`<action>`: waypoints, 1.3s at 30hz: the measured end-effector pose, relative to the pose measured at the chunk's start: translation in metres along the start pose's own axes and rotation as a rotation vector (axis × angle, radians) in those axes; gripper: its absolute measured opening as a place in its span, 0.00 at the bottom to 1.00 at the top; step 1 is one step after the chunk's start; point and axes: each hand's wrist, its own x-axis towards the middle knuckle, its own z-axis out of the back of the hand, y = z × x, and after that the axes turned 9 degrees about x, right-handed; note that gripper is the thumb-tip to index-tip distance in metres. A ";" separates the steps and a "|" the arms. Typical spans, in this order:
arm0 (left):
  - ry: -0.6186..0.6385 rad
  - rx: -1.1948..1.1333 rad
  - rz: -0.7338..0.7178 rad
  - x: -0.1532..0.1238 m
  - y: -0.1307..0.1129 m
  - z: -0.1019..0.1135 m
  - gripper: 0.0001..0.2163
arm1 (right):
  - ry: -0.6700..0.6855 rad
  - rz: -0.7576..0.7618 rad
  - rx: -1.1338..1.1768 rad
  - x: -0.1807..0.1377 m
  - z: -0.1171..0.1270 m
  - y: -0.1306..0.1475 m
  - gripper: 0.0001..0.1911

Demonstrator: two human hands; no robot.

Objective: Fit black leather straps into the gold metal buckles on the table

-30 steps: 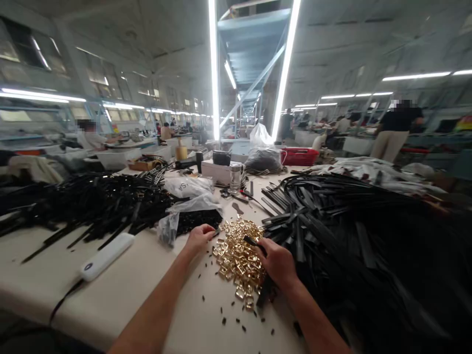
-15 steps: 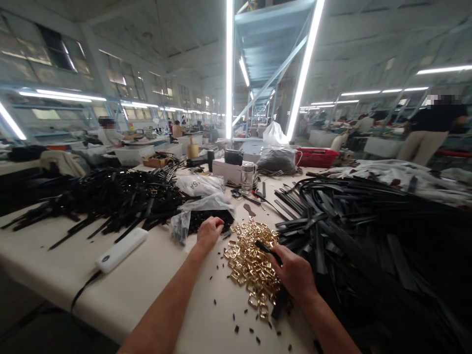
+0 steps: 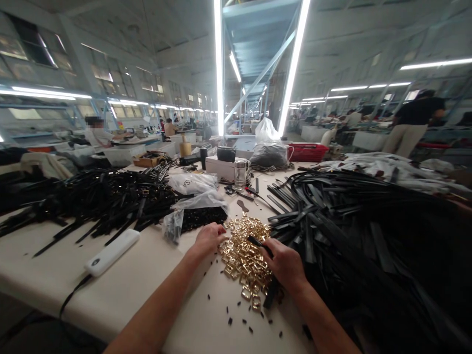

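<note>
My right hand (image 3: pixel 284 260) is closed round a black strap (image 3: pixel 255 240), whose end sticks out over the heap of gold metal buckles (image 3: pixel 245 255). A dark strip also shows below that hand; whether it is the same strap I cannot tell. My left hand (image 3: pixel 209 238) is at the left edge of the buckle heap, its fingers curled together; anything between them is too small to make out. Just behind it, small black pieces (image 3: pixel 202 218) spill from an open clear plastic bag (image 3: pixel 172 223). More tiny black pieces (image 3: pixel 230 321) lie scattered on the table near me.
A large pile of black straps (image 3: pixel 332 221) covers the right side. Black straps with buckles (image 3: pixel 110 196) lie at left, near a white device (image 3: pixel 112 251) with a cord. A glass jar (image 3: pixel 240 174), a box (image 3: pixel 217 168) and a red crate (image 3: pixel 308 152) stand behind.
My left hand has moved from the small black pieces toward me, to the buckle heap. My right hand keeps hold of the strap over the buckles. The whole view has shifted slightly.
</note>
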 end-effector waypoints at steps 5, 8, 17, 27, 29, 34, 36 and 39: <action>0.054 -0.055 -0.005 0.000 -0.009 -0.009 0.06 | 0.021 0.001 0.001 0.000 0.001 0.004 0.08; 0.053 -0.103 0.022 0.004 -0.011 -0.009 0.05 | 0.025 -0.003 0.017 -0.001 -0.001 0.005 0.08; 0.028 -0.578 0.117 -0.007 -0.030 -0.006 0.09 | -0.006 -0.060 0.192 0.001 0.007 0.013 0.08; 0.205 -1.625 0.212 -0.027 -0.064 -0.001 0.14 | 0.045 -0.207 0.737 0.001 0.009 0.043 0.08; 0.221 -1.669 0.186 -0.030 -0.067 0.000 0.13 | 0.035 -0.253 0.793 0.001 0.007 0.042 0.09; 0.149 -1.693 0.200 -0.030 -0.069 -0.002 0.13 | -0.004 -0.352 0.899 0.002 0.004 0.035 0.11; 0.105 -1.690 0.211 -0.029 -0.069 -0.004 0.13 | -0.027 -0.375 0.911 0.002 0.003 0.034 0.11; 0.078 -1.692 0.201 -0.029 -0.069 -0.006 0.13 | -0.061 -0.382 0.903 0.002 0.001 0.034 0.11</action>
